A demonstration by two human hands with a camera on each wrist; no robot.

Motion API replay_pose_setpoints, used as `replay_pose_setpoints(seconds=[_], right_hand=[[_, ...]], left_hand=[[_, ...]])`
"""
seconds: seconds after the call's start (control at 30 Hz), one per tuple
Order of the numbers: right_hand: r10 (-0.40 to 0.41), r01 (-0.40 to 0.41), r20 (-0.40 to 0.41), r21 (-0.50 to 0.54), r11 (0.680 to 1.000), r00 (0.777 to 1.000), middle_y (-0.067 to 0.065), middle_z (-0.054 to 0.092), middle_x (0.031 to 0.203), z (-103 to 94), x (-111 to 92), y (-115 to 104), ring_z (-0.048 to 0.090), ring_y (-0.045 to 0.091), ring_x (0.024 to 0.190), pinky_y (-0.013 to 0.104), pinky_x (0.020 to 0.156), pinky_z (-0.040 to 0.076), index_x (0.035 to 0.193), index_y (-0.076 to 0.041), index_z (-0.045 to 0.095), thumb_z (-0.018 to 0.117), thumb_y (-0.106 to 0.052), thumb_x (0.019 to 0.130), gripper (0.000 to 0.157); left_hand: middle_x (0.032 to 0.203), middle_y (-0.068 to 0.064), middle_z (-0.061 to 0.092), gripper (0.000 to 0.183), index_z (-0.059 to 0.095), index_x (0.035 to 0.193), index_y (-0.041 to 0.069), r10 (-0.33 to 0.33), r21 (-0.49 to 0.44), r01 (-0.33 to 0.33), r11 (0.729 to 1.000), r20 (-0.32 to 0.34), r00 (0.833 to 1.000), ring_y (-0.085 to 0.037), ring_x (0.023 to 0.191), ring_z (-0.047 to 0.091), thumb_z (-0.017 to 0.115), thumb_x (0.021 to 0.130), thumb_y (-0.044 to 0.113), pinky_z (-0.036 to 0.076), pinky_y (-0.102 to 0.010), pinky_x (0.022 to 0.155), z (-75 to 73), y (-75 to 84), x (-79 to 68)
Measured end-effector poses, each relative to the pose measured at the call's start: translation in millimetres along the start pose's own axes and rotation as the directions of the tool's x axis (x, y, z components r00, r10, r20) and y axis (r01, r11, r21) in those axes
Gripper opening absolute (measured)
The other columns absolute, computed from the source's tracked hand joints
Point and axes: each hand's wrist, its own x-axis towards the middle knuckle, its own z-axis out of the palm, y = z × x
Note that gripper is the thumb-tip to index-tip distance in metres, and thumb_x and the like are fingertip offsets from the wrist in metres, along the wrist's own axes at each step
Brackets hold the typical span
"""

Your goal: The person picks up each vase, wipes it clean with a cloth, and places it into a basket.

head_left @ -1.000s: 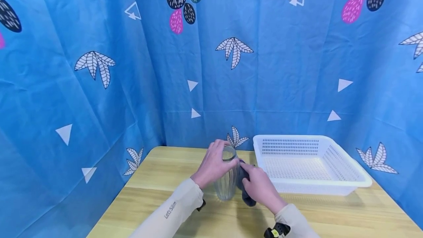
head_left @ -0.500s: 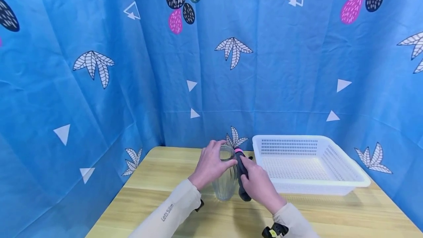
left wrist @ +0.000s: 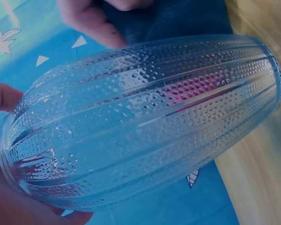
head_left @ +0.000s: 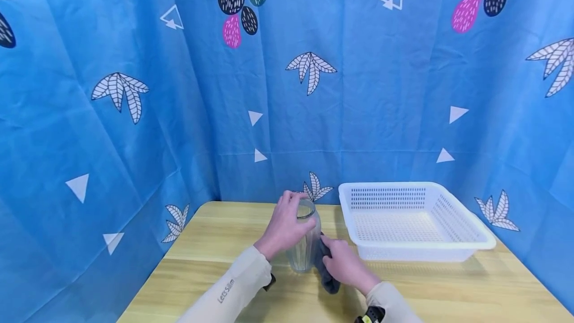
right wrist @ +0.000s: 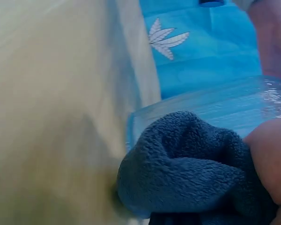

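Note:
A clear ribbed glass vase (head_left: 301, 253) with a dotted texture stands upright on the wooden table. My left hand (head_left: 284, 226) grips it near its rim, thumb and fingers on either side of the mouth. On the vase's right side my right hand (head_left: 346, 264) holds a dark grey towel (head_left: 326, 274) against the glass. The fluffy towel (right wrist: 187, 168) bunches beside the base of the vase in the right wrist view. Through the glass vase (left wrist: 131, 131) in the left wrist view a pink patch shows.
A white perforated plastic basket (head_left: 417, 245) sits on the table (head_left: 215, 243) to the right, close to my right hand. Behind the table and along its sides hangs a blue patterned curtain (head_left: 309, 128).
My right hand has moved the towel up the vase's side, then back down toward its base. A pink edge that showed half a second ago is hidden in the head view. My left hand keeps its grip.

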Motion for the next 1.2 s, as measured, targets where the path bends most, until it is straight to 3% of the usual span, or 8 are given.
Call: replay_pose_setpoints(seconds=[0.17, 0.3, 0.5, 0.6, 0.83, 1.03, 1.2], right_hand=[[0.027, -0.027, -0.057, -0.002, 1.000, 0.998, 0.022, 0.069, 0.120, -23.0, 6, -17, 0.065, 0.019, 0.087, 0.037, 0.072, 0.054, 0.139, 0.001, 0.058, 0.065, -0.003, 0.087, 0.053], [0.000, 0.002, -0.143, 0.010, 1.000, 0.990, 0.021, 0.068, 0.123, -44.5, 9, -32, 0.065, 0.018, 0.084, 0.036, 0.071, 0.054, 0.142, -0.002, 0.056, 0.064, -0.002, 0.088, 0.055], [-0.097, 0.093, -0.254, -0.026, 0.995, 0.962, 0.019, 0.062, 0.136, -62.0, 12, -44, 0.065, 0.031, 0.114, 0.048, 0.092, 0.053, 0.142, -0.002, 0.056, 0.065, -0.001, 0.088, 0.055], [-0.094, 0.085, -0.219, -0.049, 0.995, 0.971, 0.021, 0.060, 0.138, -57.1, 13, -42, 0.063, 0.033, 0.119, 0.050, 0.097, 0.052, 0.143, 0.001, 0.054, 0.065, -0.002, 0.088, 0.056], [0.002, -0.004, -0.088, -0.025, 1.000, 0.996, 0.019, 0.070, 0.119, -35.2, 12, -26, 0.068, 0.023, 0.096, 0.042, 0.082, 0.056, 0.143, 0.000, 0.053, 0.064, -0.001, 0.089, 0.055], [0.017, -0.013, 0.064, -0.064, 0.998, 0.998, 0.025, 0.069, 0.118, -11.3, 7, -10, 0.069, 0.033, 0.102, 0.049, 0.087, 0.056, 0.137, 0.009, 0.055, 0.068, -0.004, 0.087, 0.053], [0.024, -0.021, 0.066, -0.050, 0.999, 0.998, 0.023, 0.070, 0.116, -8.8, 5, -5, 0.068, 0.025, 0.093, 0.044, 0.080, 0.056, 0.137, 0.006, 0.058, 0.067, -0.003, 0.086, 0.052]], left_hand=[[0.133, -0.002, 0.050, 0.061, 0.050, 0.140, 0.019, 0.026, 0.034, -0.026, 0.999, -0.011, 1.000, -0.021, 0.122, 0.048, 0.067, 0.086, 0.041, 0.043, -0.044, 0.101, -0.2, -3.6, 2.4], [0.131, -0.001, 0.047, 0.063, 0.049, 0.142, 0.018, 0.019, 0.051, -0.018, 0.999, -0.021, 1.000, -0.021, 0.117, 0.050, 0.068, 0.087, 0.042, 0.044, -0.043, 0.100, 0.1, -4.5, 3.2], [0.123, -0.002, 0.042, 0.069, 0.047, 0.145, 0.017, 0.000, 0.054, 0.001, 0.999, -0.016, 1.000, -0.019, 0.108, 0.047, 0.069, 0.087, 0.046, 0.046, -0.038, 0.091, -1.6, -3.1, 2.1], [0.119, -0.002, 0.040, 0.069, 0.046, 0.145, 0.017, 0.010, 0.049, -0.009, 0.999, -0.009, 1.000, -0.019, 0.107, 0.044, 0.068, 0.089, 0.051, 0.044, -0.037, 0.090, -1.8, -3.3, 1.2], [0.119, -0.002, 0.038, 0.069, 0.044, 0.146, 0.016, 0.021, 0.005, -0.021, 1.000, 0.007, 1.000, -0.020, 0.111, 0.041, 0.068, 0.091, 0.050, 0.045, -0.039, 0.092, -2.8, -4.1, 0.9], [0.122, -0.002, 0.041, 0.070, 0.044, 0.146, 0.017, 0.011, -0.013, -0.011, 1.000, 0.008, 1.000, -0.019, 0.112, 0.043, 0.069, 0.088, 0.047, 0.045, -0.039, 0.093, -4.8, -3.7, 1.6], [0.129, -0.001, 0.049, 0.069, 0.048, 0.145, 0.017, 0.002, 0.003, -0.002, 1.000, -0.003, 1.000, -0.022, 0.117, 0.051, 0.070, 0.088, 0.050, 0.043, -0.044, 0.100, -5.6, -3.2, -0.9]])
